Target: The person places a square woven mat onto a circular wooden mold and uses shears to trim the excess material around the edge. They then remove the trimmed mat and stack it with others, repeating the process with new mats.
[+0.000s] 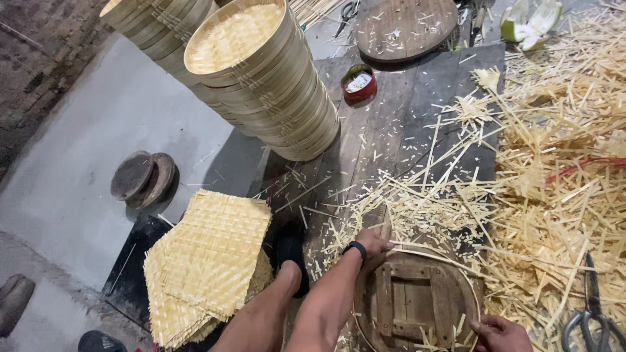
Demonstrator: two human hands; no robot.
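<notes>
Right hand (pixel 499 332) rests at the near edge of a round wooden form (pixel 412 303), fingers curled against its rim; whether it pinches anything cannot be told, as the frame cuts it off. Left hand (pixel 373 242), with a dark wristband, lies on the far rim of the form, fingers pressed flat on a thin bamboo strip (pixel 430 253) that curves round the form's upper edge. The form sits on the floor just before the person, its wooden cross-frame showing inside. A bare knee is to its left.

Scissors (pixel 592 313) lie to the right of the form, among a deep litter of bamboo offcuts (pixel 554 163). To the left, a pile of square woven mats (pixel 208 261) lies near the knee. Further left, two dark round discs (pixel 142 177) lie on grey concrete.

Beyond, on dark boards (pixel 385 130), stands a leaning stack of bamboo steamer trays (pixel 261 78). A small red tin (pixel 358 83) sits just right of it. Furthest, a round wooden board (pixel 405 26).
</notes>
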